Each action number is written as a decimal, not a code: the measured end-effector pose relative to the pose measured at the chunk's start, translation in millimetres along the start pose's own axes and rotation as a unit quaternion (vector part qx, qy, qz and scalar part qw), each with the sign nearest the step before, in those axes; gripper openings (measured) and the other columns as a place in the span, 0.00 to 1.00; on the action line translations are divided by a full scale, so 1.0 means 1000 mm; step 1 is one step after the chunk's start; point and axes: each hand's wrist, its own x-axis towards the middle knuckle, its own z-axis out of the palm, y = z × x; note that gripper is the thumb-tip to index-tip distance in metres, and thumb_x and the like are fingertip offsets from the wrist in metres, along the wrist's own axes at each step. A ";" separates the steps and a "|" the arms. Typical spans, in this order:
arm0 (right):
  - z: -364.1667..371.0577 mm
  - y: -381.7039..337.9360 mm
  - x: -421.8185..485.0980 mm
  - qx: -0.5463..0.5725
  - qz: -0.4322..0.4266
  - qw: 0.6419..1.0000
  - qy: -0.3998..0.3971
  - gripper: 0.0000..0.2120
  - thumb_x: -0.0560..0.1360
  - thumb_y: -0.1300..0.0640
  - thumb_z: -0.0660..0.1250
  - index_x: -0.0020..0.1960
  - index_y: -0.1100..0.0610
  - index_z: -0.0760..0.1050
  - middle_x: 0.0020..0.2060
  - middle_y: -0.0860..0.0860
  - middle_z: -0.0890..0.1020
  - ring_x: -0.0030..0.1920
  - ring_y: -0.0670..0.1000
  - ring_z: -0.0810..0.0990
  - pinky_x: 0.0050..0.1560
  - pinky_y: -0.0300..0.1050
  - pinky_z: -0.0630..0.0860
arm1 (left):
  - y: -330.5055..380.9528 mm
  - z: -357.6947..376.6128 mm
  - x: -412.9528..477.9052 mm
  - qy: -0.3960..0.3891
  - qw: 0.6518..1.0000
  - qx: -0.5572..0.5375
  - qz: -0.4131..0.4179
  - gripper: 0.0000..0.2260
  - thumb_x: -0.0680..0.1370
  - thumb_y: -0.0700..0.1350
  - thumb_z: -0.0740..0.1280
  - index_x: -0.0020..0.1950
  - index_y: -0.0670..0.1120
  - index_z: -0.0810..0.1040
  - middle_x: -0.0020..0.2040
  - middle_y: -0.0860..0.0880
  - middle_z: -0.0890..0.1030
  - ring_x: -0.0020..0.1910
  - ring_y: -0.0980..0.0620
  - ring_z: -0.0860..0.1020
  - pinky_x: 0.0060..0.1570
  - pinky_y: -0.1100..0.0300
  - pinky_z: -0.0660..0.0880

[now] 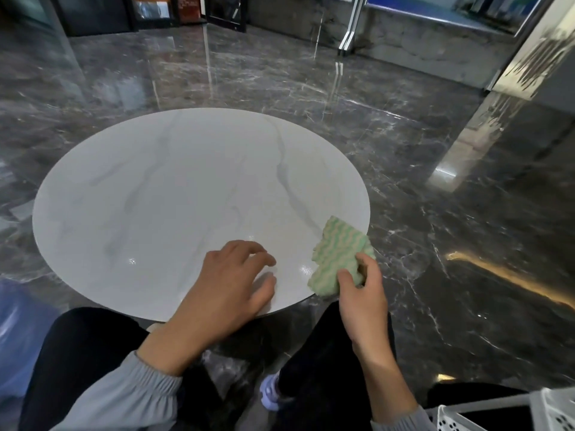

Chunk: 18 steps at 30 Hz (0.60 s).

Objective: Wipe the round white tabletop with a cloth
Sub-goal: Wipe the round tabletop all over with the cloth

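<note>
The round white tabletop (pixel 174 194) with faint grey veins fills the middle of the head view. A green-and-cream striped cloth (pixel 337 255) lies over its near right edge, and my right hand (pixel 362 301) pinches the cloth's lower end between thumb and fingers. To the left of the cloth, my left hand (pixel 227 290) hovers over the near edge of the tabletop with its fingers loosely spread and nothing in it.
Dark glossy marble floor (pixel 435 181) surrounds the table. My knees in dark trousers sit under the near edge. A white perforated basket (pixel 510 413) is at the bottom right, a blue translucent object (pixel 15 331) at the left edge, and a mirrored column (pixel 510 98) at the right.
</note>
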 end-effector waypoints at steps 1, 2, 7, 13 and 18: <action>-0.004 0.002 0.002 -0.003 -0.006 1.000 0.010 0.20 0.81 0.50 0.65 0.73 0.42 0.69 0.70 0.44 0.75 0.65 0.49 0.76 0.58 0.46 0.70 | 0.006 0.004 0.004 -0.009 1.000 0.005 0.000 0.15 0.81 0.58 0.62 0.60 0.53 0.82 0.60 0.54 0.81 0.62 0.48 0.78 0.53 0.48 0.73; -0.007 0.003 0.004 -0.005 -0.012 1.000 0.018 0.19 0.81 0.51 0.66 0.71 0.42 0.70 0.68 0.44 0.76 0.64 0.49 0.77 0.58 0.47 0.71 | 0.013 0.008 0.009 -0.020 1.000 0.007 0.000 0.17 0.80 0.60 0.61 0.60 0.53 0.83 0.59 0.54 0.81 0.61 0.48 0.78 0.52 0.48 0.74; -0.016 -0.001 0.006 -0.050 -0.063 0.996 0.043 0.17 0.78 0.52 0.69 0.65 0.38 0.74 0.57 0.36 0.79 0.64 0.49 0.74 0.64 0.54 0.73 | 0.050 0.020 0.030 -0.081 0.996 0.040 0.017 0.27 0.78 0.69 0.55 0.58 0.52 0.85 0.54 0.51 0.81 0.56 0.45 0.77 0.49 0.48 0.70; -0.027 -0.020 0.029 -0.107 -0.135 0.985 0.018 0.14 0.78 0.50 0.71 0.58 0.33 0.74 0.52 0.32 0.79 0.67 0.47 0.69 0.74 0.56 0.59 | 0.074 0.030 0.061 -0.191 0.980 0.022 -0.047 0.31 0.79 0.71 0.54 0.68 0.51 0.77 0.63 0.49 0.76 0.65 0.45 0.69 0.64 0.48 0.68; -0.032 -0.044 0.072 -0.081 -0.180 0.980 -0.019 0.12 0.78 0.53 0.71 0.58 0.38 0.77 0.50 0.40 0.82 0.57 0.46 0.79 0.64 0.53 0.75 | 0.080 0.031 0.081 -0.143 0.977 -0.115 -0.111 0.25 0.81 0.58 0.68 0.75 0.49 0.70 0.60 0.50 0.83 0.64 0.45 0.72 0.64 0.47 0.72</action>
